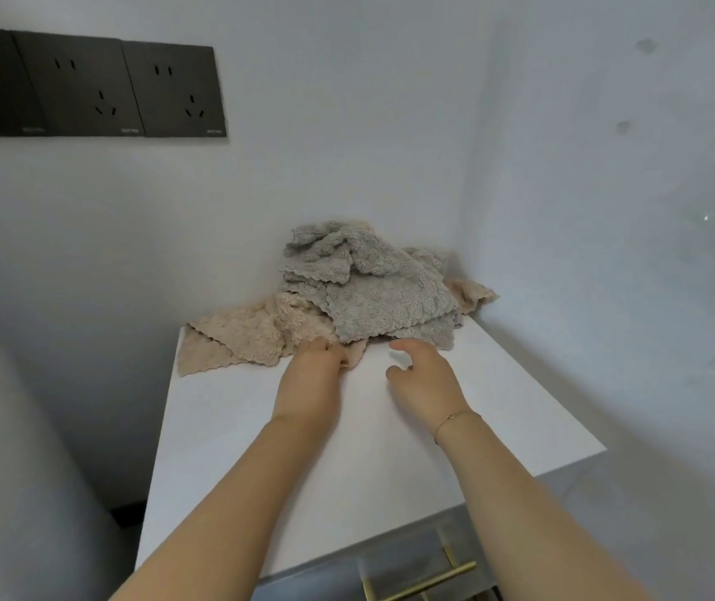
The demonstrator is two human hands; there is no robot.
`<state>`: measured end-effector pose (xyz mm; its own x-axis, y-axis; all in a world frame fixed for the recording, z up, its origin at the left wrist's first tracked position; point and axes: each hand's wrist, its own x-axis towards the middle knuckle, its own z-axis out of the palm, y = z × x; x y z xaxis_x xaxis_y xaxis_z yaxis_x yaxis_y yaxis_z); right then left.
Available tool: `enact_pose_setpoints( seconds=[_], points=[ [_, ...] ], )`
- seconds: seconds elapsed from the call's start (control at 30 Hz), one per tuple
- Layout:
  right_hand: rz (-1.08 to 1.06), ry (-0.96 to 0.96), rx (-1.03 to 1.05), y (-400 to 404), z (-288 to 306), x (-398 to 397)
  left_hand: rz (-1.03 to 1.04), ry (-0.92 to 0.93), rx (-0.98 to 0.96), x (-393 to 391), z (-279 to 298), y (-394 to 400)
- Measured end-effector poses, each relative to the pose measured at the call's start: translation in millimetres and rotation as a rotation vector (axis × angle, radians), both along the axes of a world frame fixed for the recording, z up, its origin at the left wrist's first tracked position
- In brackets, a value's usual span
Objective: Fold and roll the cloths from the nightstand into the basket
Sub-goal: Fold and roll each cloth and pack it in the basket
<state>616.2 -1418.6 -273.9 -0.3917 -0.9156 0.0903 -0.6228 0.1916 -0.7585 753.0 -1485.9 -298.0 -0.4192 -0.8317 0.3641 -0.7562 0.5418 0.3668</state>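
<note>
Pick step: left hand (310, 379) pinches beige cloth (238, 340) edge beside grey cloth (373, 292); right hand (427, 375) loosely curled, empty. Next, probably pull the beige one clear onto nightstand (347, 470).

- A white nightstand (347, 448) stands in a corner of pale walls, with a brass handle (425, 579) on its front.
- A heap of cloths lies at its far edge: a grey cloth (373, 292) on top of a beige cloth (243, 336).
- The left hand (310, 379) touches the beige cloth's edge; whether it pinches it is unclear.
- The right hand (427, 377), fingers loosely curled, hovers just before the grey cloth, a thin bracelet (455, 418) at its wrist.
- Dark wall sockets (86, 86) sit upper left.
</note>
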Motion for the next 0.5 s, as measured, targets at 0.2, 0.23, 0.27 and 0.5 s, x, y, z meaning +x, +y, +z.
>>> enact_pose_setpoints(
  seconds=[0.2,0.23,0.27,0.5],
  points=[
    [0.091,0.009,-0.052,-2,3,0,-0.055,0.326,0.005,22,30,16],
    [0.098,0.014,-0.074,-1,5,1,-0.057,0.365,0.002,28,39,23],
    [0.099,0.010,-0.102,-1,6,1,-0.055,0.406,0.008,34,45,30],
    [-0.172,0.075,-0.543,13,35,13,0.051,0.752,0.252,74,78,89]
  ],
)
